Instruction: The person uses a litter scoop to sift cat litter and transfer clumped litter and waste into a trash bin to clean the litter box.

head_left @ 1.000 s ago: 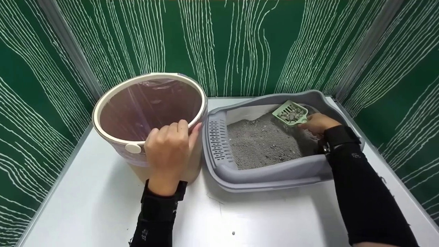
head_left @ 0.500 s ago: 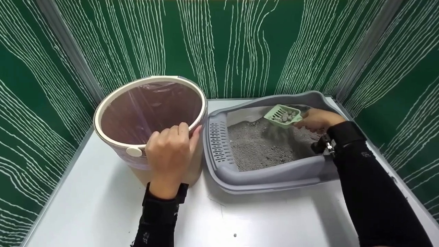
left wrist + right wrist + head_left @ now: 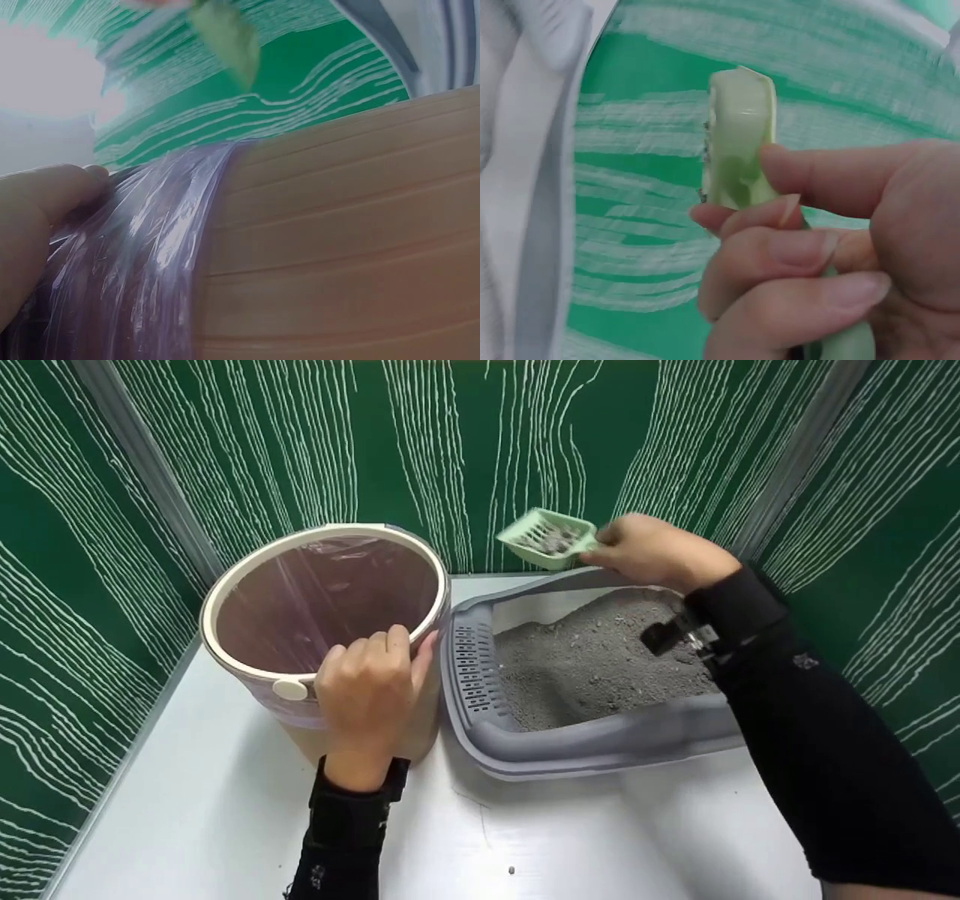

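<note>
Holding on the right: we see one right hand curled round the handle of one pale green scoop; the fingers hide most of that handle from us.
Scoop's place: in the air by the far edge of one grey tray, right of one bin.
Scoop's load: grey clumps, too blurred for us to count; the right wrist view gives us only bits along an edge.
Holding on the left: one left hand grips the bin's near rim, its thumb outside; the other fingertips are out of our sight.
Bin's details: one round cream button, one purplish liner over the rim; the bottom we cannot make out.
Tray's right end: hidden by the right arm; whether tray and bin touch, we cannot tell.
Litter: one grey bed, partly behind the right wrist.
Left wrist view: one green blur near the top, hard for us to identify.
Table: one, white, with one small pellet we can pick out clearly.
Sleeves: two, black, the left cut off below.
</note>
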A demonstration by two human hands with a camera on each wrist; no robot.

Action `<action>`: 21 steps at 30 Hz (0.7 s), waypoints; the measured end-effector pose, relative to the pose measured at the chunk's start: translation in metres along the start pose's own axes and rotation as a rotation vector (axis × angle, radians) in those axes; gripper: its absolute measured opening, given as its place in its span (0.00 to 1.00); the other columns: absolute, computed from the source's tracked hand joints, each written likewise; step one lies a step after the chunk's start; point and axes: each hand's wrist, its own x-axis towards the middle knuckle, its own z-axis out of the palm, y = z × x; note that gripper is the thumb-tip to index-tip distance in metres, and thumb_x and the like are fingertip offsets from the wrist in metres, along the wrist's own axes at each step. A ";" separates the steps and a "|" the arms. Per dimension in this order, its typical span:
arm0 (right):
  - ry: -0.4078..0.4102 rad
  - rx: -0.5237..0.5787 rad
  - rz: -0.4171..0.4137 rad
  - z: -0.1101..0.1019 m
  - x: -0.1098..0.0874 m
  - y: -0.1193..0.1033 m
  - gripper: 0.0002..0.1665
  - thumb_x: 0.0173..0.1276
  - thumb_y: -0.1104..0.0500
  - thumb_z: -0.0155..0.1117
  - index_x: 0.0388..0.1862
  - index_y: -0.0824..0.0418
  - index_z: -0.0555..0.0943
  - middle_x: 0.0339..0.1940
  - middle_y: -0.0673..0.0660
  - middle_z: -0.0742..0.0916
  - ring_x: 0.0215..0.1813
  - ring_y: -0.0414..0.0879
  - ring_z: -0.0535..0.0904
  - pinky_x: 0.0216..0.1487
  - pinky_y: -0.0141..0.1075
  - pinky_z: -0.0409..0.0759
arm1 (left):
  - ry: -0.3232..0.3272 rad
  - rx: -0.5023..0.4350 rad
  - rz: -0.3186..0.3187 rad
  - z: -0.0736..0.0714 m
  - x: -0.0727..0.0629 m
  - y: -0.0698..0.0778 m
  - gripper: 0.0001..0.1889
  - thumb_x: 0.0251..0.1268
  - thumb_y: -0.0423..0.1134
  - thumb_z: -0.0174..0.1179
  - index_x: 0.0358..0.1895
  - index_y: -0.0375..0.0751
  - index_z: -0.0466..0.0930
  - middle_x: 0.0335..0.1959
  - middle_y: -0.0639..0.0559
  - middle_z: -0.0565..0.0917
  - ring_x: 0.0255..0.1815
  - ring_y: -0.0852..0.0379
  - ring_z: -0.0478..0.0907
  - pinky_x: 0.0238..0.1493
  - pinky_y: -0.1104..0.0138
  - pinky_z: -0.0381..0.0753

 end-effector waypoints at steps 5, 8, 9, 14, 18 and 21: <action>0.088 -0.056 -0.130 0.016 0.000 -0.065 0.23 0.84 0.46 0.58 0.61 0.64 0.82 0.36 0.54 0.81 0.26 0.40 0.68 0.23 0.31 0.71 | 0.000 0.000 0.002 -0.001 0.000 -0.001 0.25 0.71 0.49 0.72 0.21 0.38 0.72 0.13 0.47 0.72 0.12 0.46 0.70 0.18 0.58 0.63; 0.117 -0.064 -0.192 0.033 -0.001 -0.096 0.20 0.84 0.48 0.60 0.59 0.63 0.83 0.39 0.55 0.83 0.30 0.42 0.73 0.28 0.34 0.76 | -0.004 0.008 0.007 -0.001 0.001 -0.002 0.25 0.71 0.49 0.72 0.21 0.38 0.73 0.13 0.46 0.73 0.12 0.46 0.71 0.18 0.58 0.64; 0.126 -0.077 -0.212 0.039 -0.001 -0.104 0.20 0.84 0.49 0.60 0.59 0.62 0.82 0.40 0.55 0.84 0.31 0.43 0.76 0.31 0.34 0.79 | -0.004 0.010 0.007 -0.001 0.001 -0.002 0.25 0.71 0.49 0.72 0.21 0.38 0.73 0.13 0.46 0.73 0.12 0.46 0.71 0.18 0.58 0.64; 0.265 -0.240 -0.377 0.071 -0.004 -0.129 0.13 0.82 0.52 0.64 0.53 0.61 0.83 0.42 0.55 0.88 0.39 0.48 0.84 0.43 0.41 0.85 | 0.002 0.018 0.009 -0.002 0.001 -0.003 0.26 0.70 0.50 0.72 0.21 0.38 0.73 0.13 0.45 0.73 0.12 0.45 0.71 0.18 0.57 0.64; 0.491 -0.541 -0.546 0.093 -0.002 -0.135 0.05 0.78 0.62 0.66 0.47 0.64 0.84 0.36 0.59 0.87 0.35 0.52 0.84 0.39 0.45 0.85 | 0.000 0.021 0.009 -0.002 0.000 -0.001 0.24 0.68 0.49 0.74 0.22 0.37 0.75 0.14 0.45 0.74 0.13 0.45 0.72 0.19 0.57 0.65; 0.608 -0.801 -0.607 0.102 -0.001 -0.135 0.09 0.72 0.70 0.65 0.49 0.63 0.84 0.35 0.59 0.85 0.32 0.53 0.81 0.31 0.45 0.84 | 0.000 0.018 0.008 -0.001 0.000 0.001 0.22 0.66 0.47 0.75 0.24 0.36 0.77 0.15 0.44 0.76 0.14 0.44 0.74 0.19 0.57 0.67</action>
